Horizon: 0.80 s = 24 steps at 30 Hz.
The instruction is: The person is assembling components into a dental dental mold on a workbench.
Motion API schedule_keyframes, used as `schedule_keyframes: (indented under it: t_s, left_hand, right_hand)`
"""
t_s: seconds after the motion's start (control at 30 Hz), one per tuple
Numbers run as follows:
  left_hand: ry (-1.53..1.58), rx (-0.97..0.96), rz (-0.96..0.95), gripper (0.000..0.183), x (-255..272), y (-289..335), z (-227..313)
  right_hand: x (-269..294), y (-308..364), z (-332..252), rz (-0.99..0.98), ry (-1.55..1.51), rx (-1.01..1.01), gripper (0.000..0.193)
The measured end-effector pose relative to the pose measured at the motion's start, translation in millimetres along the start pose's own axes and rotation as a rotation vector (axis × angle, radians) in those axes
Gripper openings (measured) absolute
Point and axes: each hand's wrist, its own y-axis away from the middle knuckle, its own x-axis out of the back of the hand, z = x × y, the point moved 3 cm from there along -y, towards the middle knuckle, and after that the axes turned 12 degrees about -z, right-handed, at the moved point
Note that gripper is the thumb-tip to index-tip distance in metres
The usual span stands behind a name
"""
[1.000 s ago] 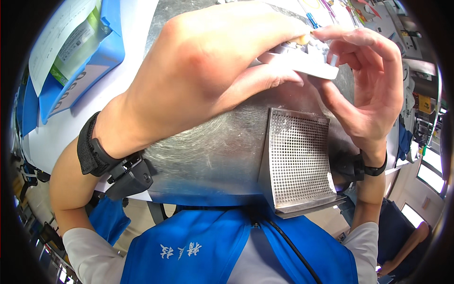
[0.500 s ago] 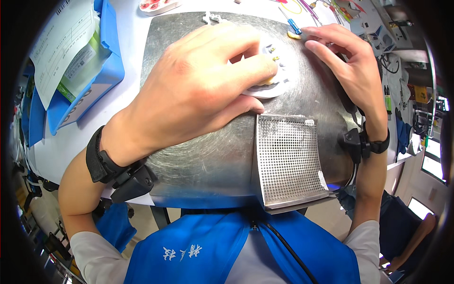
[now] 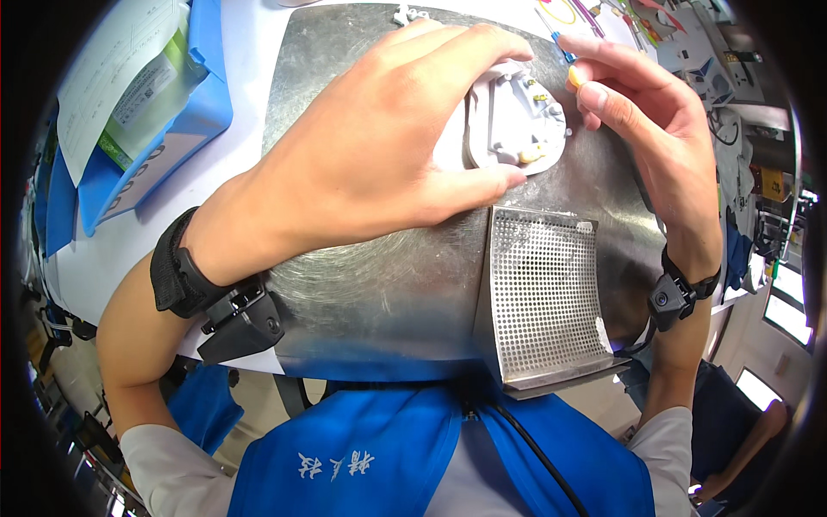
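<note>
A pale grey dental model (image 3: 510, 129) with gold-coloured pins and a small yellowish tooth piece at its near edge rests on the steel plate. My left hand (image 3: 370, 142) is wrapped round its left side, the thumb at the near edge and the fingers at the far edge. To the right of the model, my right hand (image 3: 659, 112) is raised with thumb and fingers pinched on a small yellow dental crown piece (image 3: 575, 77). A blue-handled tool (image 3: 553, 28) lies behind those fingertips, partly hidden.
A perforated metal tray (image 3: 547, 293) sits at the near right of the steel plate (image 3: 370, 302). On the left stands a blue bin (image 3: 164, 168) holding papers and a green-edged packet. A small white piece (image 3: 409, 15) lies at the plate's far edge; tools and wires fill the far right.
My right hand has picked the small yellow piece up off the plate. My left fingers have spread out along the model's edges, uncovering more of it. The whole view has shifted slightly.
</note>
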Motion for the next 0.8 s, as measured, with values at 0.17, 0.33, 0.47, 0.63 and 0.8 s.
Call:
schedule_keyframes:
  t_s: [0.17, 0.33, 0.47, 0.63, 0.8]
  left_hand:
    - [-0.179, 0.065, -0.181, 0.08, 5, -6, 10]
    - [-0.192, -0.003, 0.023, 0.076, 1, -4, 11]
    - [-0.229, -0.068, 0.195, 0.074, -6, 2, 2]
    - [-0.243, -0.064, 0.29, 0.072, -21, 9, -9]
    - [-0.227, -0.018, 0.309, 0.07, -25, 11, -15]
  right_hand:
    - [-4, -2, 9, -0.082, -0.079, -0.006, 0.033]
    - [-2, -6, 5, -0.092, -0.076, 0.012, 0.033]
    - [-10, -9, -1, -0.057, -0.033, -0.015, 0.031]
    - [-7, -5, -3, -0.033, -0.022, -0.069, 0.024]
    - [-26, -8, -3, -0.014, 0.153, 0.042, 0.021]
